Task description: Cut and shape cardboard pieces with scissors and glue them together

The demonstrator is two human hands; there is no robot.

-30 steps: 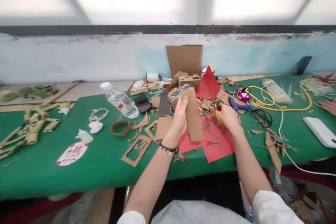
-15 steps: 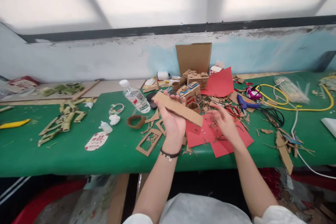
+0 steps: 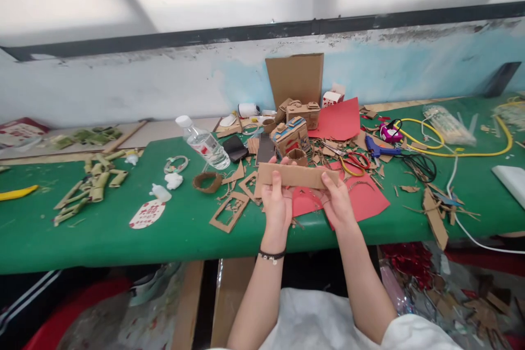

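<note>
Horizontally, the cardboard strip (image 3: pixel 297 175) runs left to right above the near edge of the green table (image 3: pixel 123 229). The left hand (image 3: pixel 276 205) grasps its left end and the right hand (image 3: pixel 337 202) its right end, both from below.

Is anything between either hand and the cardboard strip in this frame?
Nothing visible stands between them. The left hand and the right hand both grip the cardboard strip directly, one toward each end, with thumbs on its near face. The strip is held roughly level above the red paper on the green table.
</note>
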